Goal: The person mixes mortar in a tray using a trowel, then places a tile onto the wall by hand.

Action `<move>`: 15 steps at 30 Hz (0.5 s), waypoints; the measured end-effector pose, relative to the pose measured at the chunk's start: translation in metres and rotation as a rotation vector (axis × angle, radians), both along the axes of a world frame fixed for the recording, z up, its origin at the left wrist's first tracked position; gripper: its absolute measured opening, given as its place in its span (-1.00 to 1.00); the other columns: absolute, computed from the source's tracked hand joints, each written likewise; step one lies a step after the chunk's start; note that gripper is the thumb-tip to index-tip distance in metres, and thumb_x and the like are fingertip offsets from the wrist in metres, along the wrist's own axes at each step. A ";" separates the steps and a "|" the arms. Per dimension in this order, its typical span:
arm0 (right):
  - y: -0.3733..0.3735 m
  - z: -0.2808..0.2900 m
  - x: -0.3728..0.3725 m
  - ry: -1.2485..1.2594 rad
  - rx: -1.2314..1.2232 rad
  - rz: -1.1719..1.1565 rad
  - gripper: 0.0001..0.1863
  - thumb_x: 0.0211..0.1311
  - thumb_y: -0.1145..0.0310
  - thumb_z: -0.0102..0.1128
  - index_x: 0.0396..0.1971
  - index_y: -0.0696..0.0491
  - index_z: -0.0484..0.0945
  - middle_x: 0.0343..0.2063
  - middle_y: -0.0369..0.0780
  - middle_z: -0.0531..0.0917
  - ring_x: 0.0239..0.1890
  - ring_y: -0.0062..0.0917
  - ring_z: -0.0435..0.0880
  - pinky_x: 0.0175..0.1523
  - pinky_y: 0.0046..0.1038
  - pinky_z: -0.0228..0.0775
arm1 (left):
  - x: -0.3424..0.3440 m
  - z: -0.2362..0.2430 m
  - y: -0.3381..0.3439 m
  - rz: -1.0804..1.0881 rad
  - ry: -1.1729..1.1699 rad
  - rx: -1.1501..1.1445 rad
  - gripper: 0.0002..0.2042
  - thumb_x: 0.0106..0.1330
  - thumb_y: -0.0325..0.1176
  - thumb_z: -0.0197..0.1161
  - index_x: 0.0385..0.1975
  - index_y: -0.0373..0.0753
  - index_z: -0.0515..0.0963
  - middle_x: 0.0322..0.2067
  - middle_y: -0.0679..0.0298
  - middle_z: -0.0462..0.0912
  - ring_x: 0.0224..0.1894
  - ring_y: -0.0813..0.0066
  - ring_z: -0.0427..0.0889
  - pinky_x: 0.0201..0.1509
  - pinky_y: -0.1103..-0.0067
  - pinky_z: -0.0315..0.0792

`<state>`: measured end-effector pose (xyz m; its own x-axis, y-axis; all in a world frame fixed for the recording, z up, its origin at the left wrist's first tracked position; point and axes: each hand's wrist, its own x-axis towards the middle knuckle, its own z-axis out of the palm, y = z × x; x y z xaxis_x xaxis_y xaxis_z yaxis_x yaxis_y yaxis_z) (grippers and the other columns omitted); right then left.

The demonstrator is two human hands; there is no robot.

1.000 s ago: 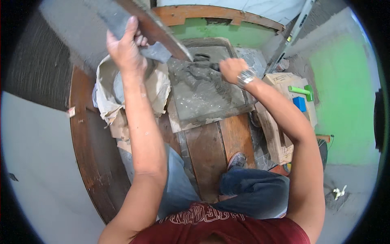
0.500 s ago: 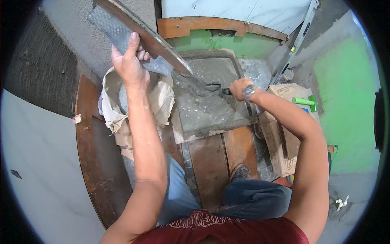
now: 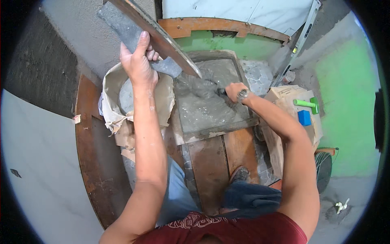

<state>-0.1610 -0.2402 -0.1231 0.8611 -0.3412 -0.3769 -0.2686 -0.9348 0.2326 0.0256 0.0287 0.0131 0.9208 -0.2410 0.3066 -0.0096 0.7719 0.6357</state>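
Observation:
My left hand is closed around the grey, dimpled grip of a long brown board, shaped like a plasterer's float. It is tilted with its lower end over the mortar tray. In the tray lies wet grey cement mortar, smooth and shiny. My right hand, with a metal watch at the wrist, grips a dark-handled trowel. Its blade is sunk in or covered by the mortar near the board's lower end.
An open paper-lined bucket stands left of the tray. At the right, cardboard boxes carry a green-handled tool and a blue block. A spirit level leans behind. Brown planks lie underfoot.
The board in my left hand has shifted right and slightly lower. My right hand with the trowel has moved a little left and down, and its blade is less visible now.

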 end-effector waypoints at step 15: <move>-0.055 -0.057 -0.001 -0.058 0.068 -0.300 -0.65 0.08 0.29 0.19 -0.17 0.16 0.70 -0.13 0.08 0.70 0.01 -0.11 0.69 0.11 -0.19 0.56 | -0.005 0.002 -0.004 -0.004 0.029 -0.050 -0.76 0.29 -0.44 0.39 -0.20 -0.20 0.41 -0.51 0.39 0.47 -0.65 0.69 0.29 -0.60 0.66 0.23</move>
